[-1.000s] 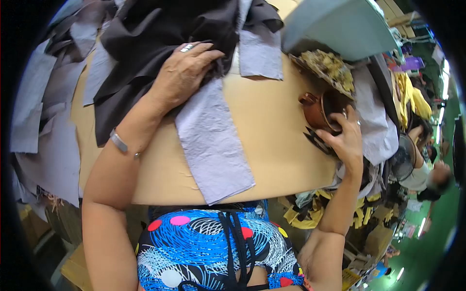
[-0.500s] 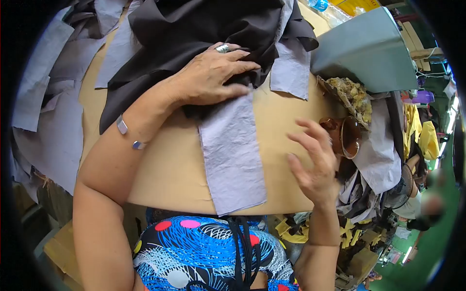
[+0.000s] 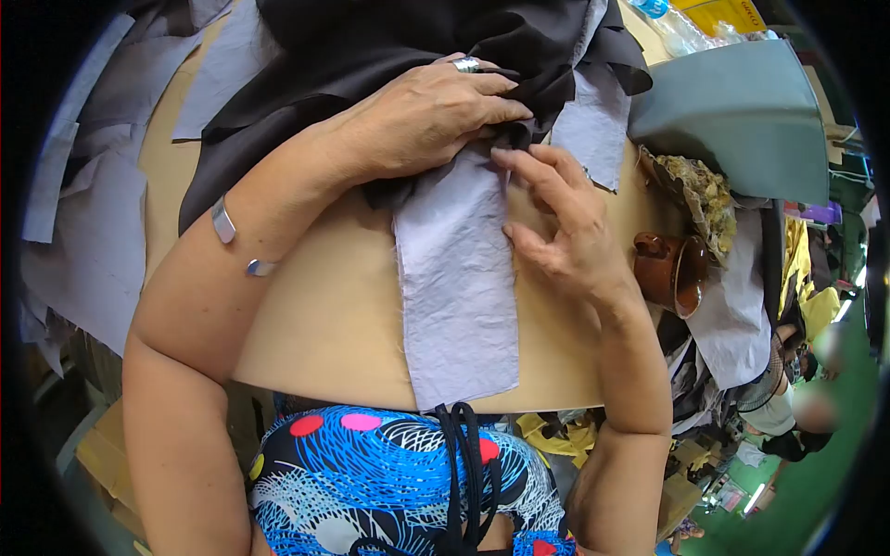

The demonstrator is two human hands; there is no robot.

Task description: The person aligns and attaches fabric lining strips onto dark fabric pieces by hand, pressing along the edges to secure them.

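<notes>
A dark black cloth [image 3: 352,56] is bunched over the far part of the table. My left hand [image 3: 431,120], with a ring on it, lies across that cloth, fingers stretched out and pressing on its folds; the thumb is partly hidden. From under the black cloth a pale grey fabric strip [image 3: 459,296] runs toward me, wrinkled, with frayed edges. At the strip's upper right edge is my right hand [image 3: 570,222], thumb and fingers apart, the index fingertip at or just over the fabric. A second grey piece [image 3: 593,125] sticks out beyond it.
To the right a brown mug [image 3: 669,271] lies on its side, beside a container of yellowish scraps [image 3: 700,195] and a grey-blue bin [image 3: 742,116]. A plastic bottle [image 3: 691,32] is at the top. Grey cloth pieces [image 3: 93,241] hang over the table's left side.
My right hand has moved left and up from near the mug to the strip's edge. My left hand has shifted slightly to the right and up. The camera view has also shifted.
</notes>
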